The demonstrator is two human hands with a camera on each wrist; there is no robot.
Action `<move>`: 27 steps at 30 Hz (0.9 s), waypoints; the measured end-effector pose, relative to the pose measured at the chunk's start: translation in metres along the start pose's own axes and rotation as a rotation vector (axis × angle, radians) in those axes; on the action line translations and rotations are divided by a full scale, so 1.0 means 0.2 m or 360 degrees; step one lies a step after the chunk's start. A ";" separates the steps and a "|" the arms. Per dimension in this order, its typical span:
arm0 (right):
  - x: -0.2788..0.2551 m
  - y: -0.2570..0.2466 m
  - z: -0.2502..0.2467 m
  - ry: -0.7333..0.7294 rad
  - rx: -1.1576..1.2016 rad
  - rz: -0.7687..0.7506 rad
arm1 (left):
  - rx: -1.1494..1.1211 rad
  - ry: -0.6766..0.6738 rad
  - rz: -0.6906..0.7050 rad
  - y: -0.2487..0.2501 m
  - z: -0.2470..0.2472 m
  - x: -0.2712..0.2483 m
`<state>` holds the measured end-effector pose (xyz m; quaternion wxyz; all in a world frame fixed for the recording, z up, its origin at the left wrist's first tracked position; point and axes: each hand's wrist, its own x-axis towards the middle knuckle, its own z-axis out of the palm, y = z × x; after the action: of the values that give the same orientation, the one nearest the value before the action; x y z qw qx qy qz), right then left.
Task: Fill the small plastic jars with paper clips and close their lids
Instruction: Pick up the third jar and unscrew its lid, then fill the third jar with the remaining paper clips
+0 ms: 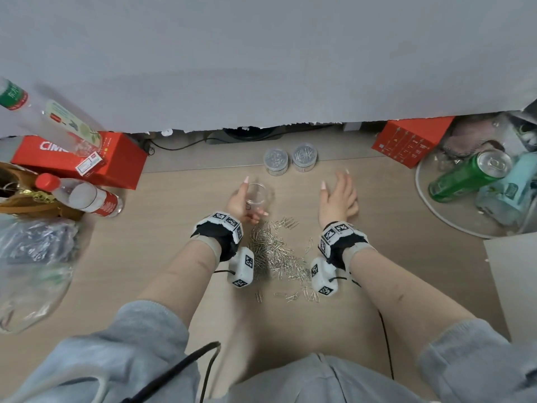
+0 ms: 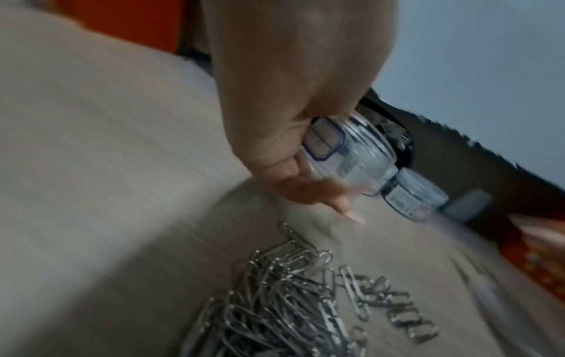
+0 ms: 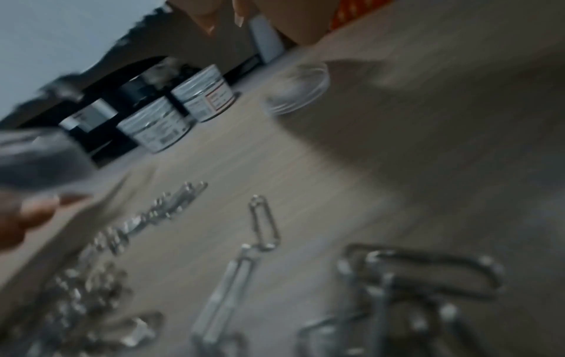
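My left hand [image 1: 253, 198] grips a clear, empty small jar [image 1: 258, 196] just above the table, thumb on its far side and fingers curled under it; the left wrist view shows the jar [image 2: 345, 154] in the curled fingers. My right hand [image 1: 338, 193] hovers flat with its fingers straight and holds nothing. A clear lid [image 3: 298, 88] lies on the table near it. A heap of silver paper clips [image 1: 273, 251] lies between my wrists. Two lidded jars [image 1: 275, 159] [image 1: 304, 156] holding clips stand side by side at the back.
Red boxes [image 1: 87, 161] [image 1: 409, 141] flank the back of the wooden table [image 1: 180, 199]. Plastic bottles [image 1: 84, 199] and a bag [image 1: 32, 257] crowd the left. A round tray [image 1: 436, 205] with a green can [image 1: 470, 173] sits at the right. A black cable [image 1: 386, 338] runs beside my right arm.
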<state>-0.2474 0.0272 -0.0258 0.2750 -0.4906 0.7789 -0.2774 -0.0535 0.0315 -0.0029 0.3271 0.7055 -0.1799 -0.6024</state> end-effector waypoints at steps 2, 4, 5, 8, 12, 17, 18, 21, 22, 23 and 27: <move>-0.03 0.01 0.01 -0.0142 -0.0146 -0.0271 | 0.0254 0.0043 0.0077 0.00 0.01 0.01; -0.07 0.02 0.01 -0.0233 -0.0231 -0.0435 | 0.0419 0.0148 0.0179 -0.01 0.02 0.05; -0.08 0.02 0.01 -0.0258 -0.0247 -0.0457 | 0.0520 0.0196 0.0221 -0.01 0.03 0.06; -0.13 0.02 0.01 -0.0377 -0.0329 -0.0501 | 0.0755 0.0217 0.0247 -0.04 0.04 0.07; -0.17 0.03 0.04 -0.0930 -0.0538 -0.0691 | 0.0951 0.0190 0.0340 -0.06 0.08 0.06; -0.24 0.05 0.10 -0.1294 -0.0661 -0.0759 | 0.0867 0.0290 0.0449 -0.08 0.09 0.06; -0.24 0.06 0.10 -0.1322 -0.0696 -0.0754 | 0.0839 0.0321 0.0466 -0.08 0.09 0.06; -0.26 0.06 0.09 -0.1383 -0.0750 -0.0812 | 0.0786 0.0475 0.0586 -0.13 0.04 0.05; -0.26 0.06 0.08 -0.1401 -0.0772 -0.0848 | 0.0831 0.0527 0.0655 -0.16 0.01 0.05; -0.27 0.06 0.08 -0.1430 -0.0802 -0.0886 | 0.0910 0.0566 0.0722 -0.20 -0.01 0.04; -0.30 0.07 0.05 -0.1586 -0.0910 -0.1075 | 0.1064 0.0429 0.0756 -0.40 -0.01 -0.03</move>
<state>-0.2267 0.0862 -0.0338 0.3591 -0.8308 0.4051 0.1292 -0.0639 0.0946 -0.0523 0.2307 0.7840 -0.4783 -0.3213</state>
